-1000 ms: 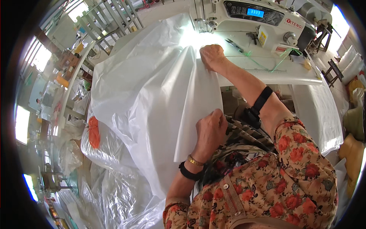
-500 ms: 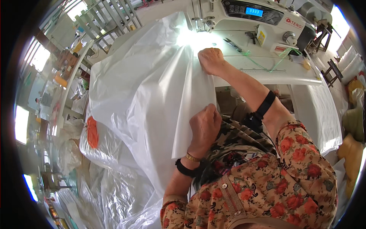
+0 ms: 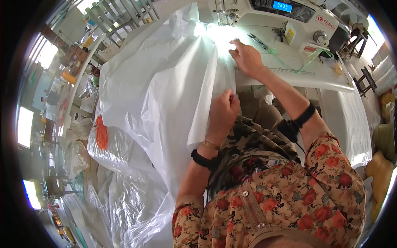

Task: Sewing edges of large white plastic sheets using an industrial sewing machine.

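A large white plastic sheet (image 3: pixel 165 91) drapes in folds across the left of the sewing table and runs up to the needle area of a white sewing machine (image 3: pixel 314 20). My left hand (image 3: pixel 222 115) is closed on the sheet's right edge, close to my lap. Just right of the brightly lit needle area, my right hand (image 3: pixel 248 60) has thumb and forefinger apart, with nothing visible between them. Glare washes out the sheet under the needle.
Thread snips (image 3: pixel 257 40) and a small dark tool (image 3: pixel 279 33) lie on the machine bed beside green thread (image 3: pixel 289 68). An orange bundle (image 3: pixel 101 133) rests on clear plastic wrapping at the left. A metal rack (image 3: pixel 120 18) stands behind.
My right hand has opened from a fist and moved right and slightly up, off the sheet's edge. My left hand has moved up with the sheet, which has shifted toward the machine.
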`<control>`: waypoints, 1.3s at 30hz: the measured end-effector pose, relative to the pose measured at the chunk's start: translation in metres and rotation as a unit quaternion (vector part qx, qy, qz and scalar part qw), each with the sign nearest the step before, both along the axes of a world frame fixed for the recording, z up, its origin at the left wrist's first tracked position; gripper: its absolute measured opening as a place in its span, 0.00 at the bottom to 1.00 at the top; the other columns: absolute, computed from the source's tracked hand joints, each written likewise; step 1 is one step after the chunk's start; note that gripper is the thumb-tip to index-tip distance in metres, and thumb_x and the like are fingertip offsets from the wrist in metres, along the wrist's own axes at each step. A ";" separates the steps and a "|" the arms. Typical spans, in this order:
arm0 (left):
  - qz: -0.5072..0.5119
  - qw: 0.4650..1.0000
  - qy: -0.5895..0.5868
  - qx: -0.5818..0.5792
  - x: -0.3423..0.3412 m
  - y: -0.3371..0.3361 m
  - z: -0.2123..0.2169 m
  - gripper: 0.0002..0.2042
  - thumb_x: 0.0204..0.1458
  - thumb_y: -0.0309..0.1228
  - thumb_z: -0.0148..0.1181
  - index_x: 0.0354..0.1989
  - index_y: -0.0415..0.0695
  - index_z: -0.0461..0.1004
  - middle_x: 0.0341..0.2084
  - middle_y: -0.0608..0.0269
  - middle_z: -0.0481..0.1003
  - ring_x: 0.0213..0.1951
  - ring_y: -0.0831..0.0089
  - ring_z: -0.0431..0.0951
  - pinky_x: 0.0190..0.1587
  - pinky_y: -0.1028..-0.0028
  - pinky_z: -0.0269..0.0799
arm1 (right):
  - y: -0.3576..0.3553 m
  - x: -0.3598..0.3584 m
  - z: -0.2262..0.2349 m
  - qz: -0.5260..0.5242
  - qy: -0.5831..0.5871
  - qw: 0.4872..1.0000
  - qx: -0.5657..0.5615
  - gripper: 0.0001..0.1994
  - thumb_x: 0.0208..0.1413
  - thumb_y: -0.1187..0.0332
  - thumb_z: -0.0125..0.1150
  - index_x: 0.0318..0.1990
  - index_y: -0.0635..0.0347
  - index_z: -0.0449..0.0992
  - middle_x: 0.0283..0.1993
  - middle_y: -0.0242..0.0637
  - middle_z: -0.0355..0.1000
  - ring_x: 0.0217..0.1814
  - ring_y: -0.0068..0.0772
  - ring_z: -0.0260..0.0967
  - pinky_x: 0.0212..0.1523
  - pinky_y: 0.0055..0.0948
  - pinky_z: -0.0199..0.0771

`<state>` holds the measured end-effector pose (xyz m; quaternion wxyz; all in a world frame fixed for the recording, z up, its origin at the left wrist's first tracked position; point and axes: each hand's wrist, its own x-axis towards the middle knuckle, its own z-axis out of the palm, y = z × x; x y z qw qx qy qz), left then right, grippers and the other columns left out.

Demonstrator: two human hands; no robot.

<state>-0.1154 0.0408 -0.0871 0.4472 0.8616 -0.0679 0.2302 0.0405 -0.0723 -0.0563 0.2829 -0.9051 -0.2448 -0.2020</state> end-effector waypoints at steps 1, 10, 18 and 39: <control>0.001 1.000 0.006 -0.001 -0.005 0.002 0.000 0.08 0.53 0.28 0.56 0.27 0.37 0.69 0.15 0.52 0.67 0.18 0.57 0.70 0.24 0.64 0.63 | -0.008 -0.018 -0.004 0.034 -0.003 0.996 0.082 0.10 0.57 0.70 0.54 0.44 0.62 0.73 0.30 0.46 0.75 0.33 0.48 0.75 0.33 0.36 0.72; -0.066 0.983 0.134 -0.110 -0.036 0.045 -0.016 0.10 0.56 0.30 0.58 0.30 0.35 0.71 0.20 0.69 0.68 0.25 0.84 0.62 0.27 0.78 0.60 | -0.023 -0.168 -0.102 0.235 0.496 0.739 0.391 0.16 0.58 0.71 0.57 0.53 0.63 0.66 0.48 0.34 0.70 0.49 0.23 0.66 0.47 0.26 0.69; -0.047 0.981 0.190 -0.013 -0.031 0.078 -0.022 0.09 0.53 0.31 0.61 0.29 0.36 0.73 0.17 0.72 0.67 0.22 0.85 0.63 0.23 0.78 0.64 | 0.035 -0.193 -0.128 0.232 0.632 0.644 0.363 0.29 0.53 0.62 0.64 0.59 0.64 0.62 0.54 0.41 0.68 0.55 0.33 0.66 0.55 0.31 0.67; -0.055 0.961 0.251 -0.099 -0.045 0.059 0.018 0.09 0.54 0.27 0.62 0.24 0.37 0.71 0.18 0.73 0.69 0.23 0.87 0.67 0.27 0.81 0.71 | -0.001 -0.232 -0.057 0.334 0.326 0.866 0.181 0.19 0.61 0.58 0.52 0.28 0.68 0.72 0.23 0.54 0.70 0.29 0.58 0.70 0.30 0.44 0.68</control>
